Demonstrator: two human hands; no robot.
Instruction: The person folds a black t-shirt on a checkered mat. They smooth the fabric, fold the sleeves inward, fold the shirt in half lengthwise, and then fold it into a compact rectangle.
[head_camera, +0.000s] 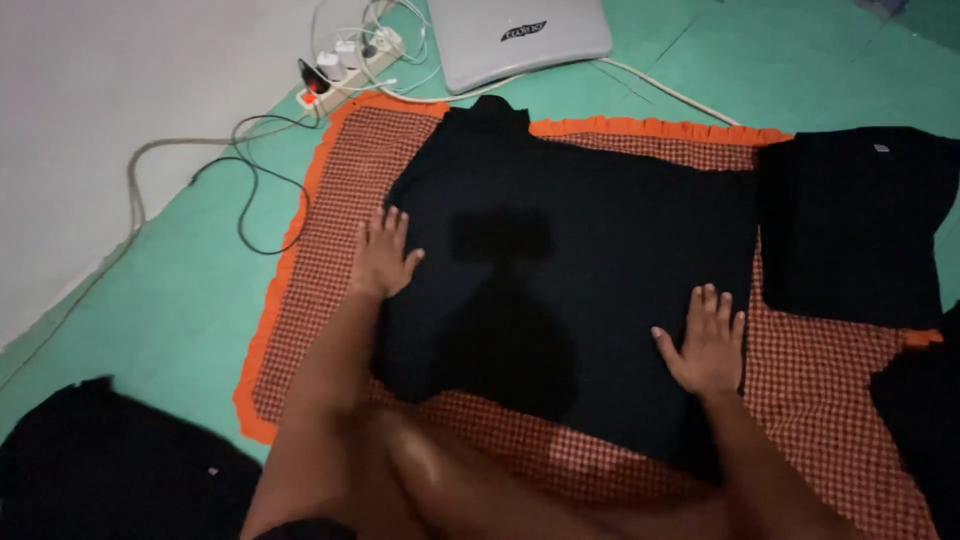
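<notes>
A black garment (590, 240) lies spread flat on an orange-and-white checked cloth (340, 200) with an orange frilled border. My left hand (383, 255) rests palm down with fingers spread on the garment's left edge. Over at the garment's right edge, my right hand (705, 345) presses flat too, fingers apart. Neither hand grips anything. My knee shows at the bottom middle.
A folded black garment (850, 220) sits at the right on the cloth, another dark piece (925, 420) at the far right edge. A black heap (110, 470) lies bottom left on the green mat. A grey laptop (520, 35), power strip (345, 65) and cables lie behind.
</notes>
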